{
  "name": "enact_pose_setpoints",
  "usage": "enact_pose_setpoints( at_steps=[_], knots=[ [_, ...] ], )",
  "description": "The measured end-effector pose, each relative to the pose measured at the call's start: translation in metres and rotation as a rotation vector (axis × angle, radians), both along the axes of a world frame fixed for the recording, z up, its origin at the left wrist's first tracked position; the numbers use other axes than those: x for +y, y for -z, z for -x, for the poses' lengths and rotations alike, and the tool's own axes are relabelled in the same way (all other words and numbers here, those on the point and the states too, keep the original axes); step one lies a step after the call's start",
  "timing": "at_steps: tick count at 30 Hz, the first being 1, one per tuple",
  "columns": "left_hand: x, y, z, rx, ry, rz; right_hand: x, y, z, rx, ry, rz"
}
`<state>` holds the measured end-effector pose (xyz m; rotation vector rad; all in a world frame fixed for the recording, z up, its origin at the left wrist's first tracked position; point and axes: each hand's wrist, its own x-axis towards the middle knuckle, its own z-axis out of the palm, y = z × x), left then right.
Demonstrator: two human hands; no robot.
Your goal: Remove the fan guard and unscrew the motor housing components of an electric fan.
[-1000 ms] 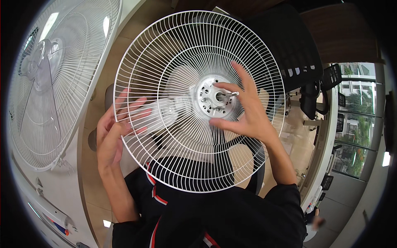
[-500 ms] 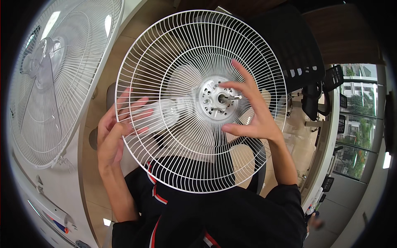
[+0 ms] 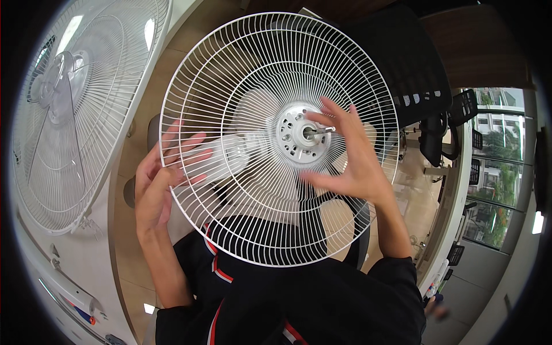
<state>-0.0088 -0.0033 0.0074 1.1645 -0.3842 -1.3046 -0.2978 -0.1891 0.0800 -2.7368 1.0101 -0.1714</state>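
Grille point(image 3: 253, 75) held upright over lap, centre of view. Left hand point(image 3: 158, 181) behind grille at left rim, fingers spread, steadying motor housing point(image 3: 221, 155); no closed grasp seen. Right hand point(image 3: 353, 158) in front, open, fingertips at hub point(image 3: 296, 135) and shaft point(image 3: 319, 130); holds nothing. Assembled fan point(image 3: 75, 109) on table, left.

White wire fan guard point(image 3: 241, 75) — radial ribs

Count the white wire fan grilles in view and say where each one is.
2. One wire grille is at the centre, the left hand behind its rim and the right hand at its hub. The other, a grille with blades behind it, lies at left. More may be hidden.
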Motion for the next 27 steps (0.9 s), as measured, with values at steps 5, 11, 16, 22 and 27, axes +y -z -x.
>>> enact_pose_setpoints(
  at_steps=[5,11,16,22,27],
  knots=[
    [0.001,0.003,-0.001,0.022,0.001,0.031,-0.008,0.005,-0.002,-0.303,-0.134,-0.161],
    [0.002,0.001,-0.001,0.027,-0.005,0.031,0.006,-0.005,-0.001,0.098,0.082,-0.009],
    [0.001,0.002,0.0,0.021,-0.007,0.04,-0.001,0.005,-0.002,-0.224,-0.122,-0.195],
    [0.001,-0.001,0.001,0.019,-0.016,0.028,-0.003,0.0,-0.001,-0.293,-0.1,-0.094],
    [0.002,0.001,0.001,0.016,-0.01,0.034,0.002,-0.003,0.002,-0.021,-0.036,0.084]
  ],
)
